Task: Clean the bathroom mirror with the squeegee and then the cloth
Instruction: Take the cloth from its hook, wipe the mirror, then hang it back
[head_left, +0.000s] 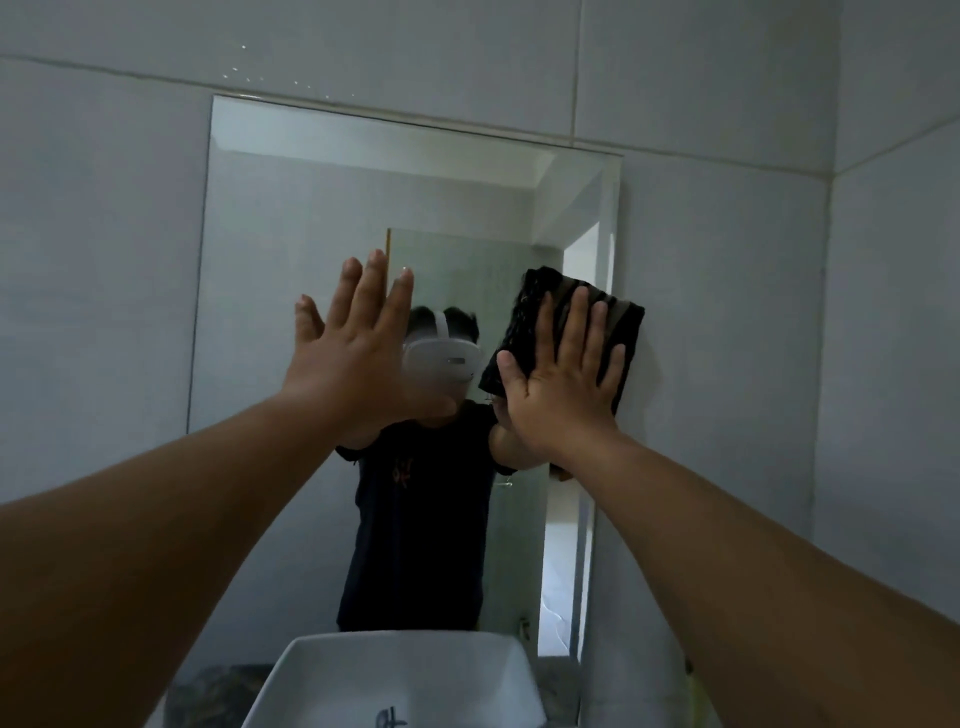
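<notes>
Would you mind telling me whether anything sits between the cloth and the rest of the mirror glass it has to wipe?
Only the left hand, held flat and open against the rectangular wall mirror left of the dark folded cloth, which the right hand presses at the mirror's right edge. Nothing else visible lies on the glass.

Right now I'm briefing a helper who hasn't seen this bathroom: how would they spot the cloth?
Find the mirror on the tiled wall above the white sink. At its right edge, the right hand presses a folded cloth flat against the glass. It is the only dark, ribbed thing there; the left hand, raised beside it, is open and empty.
</notes>
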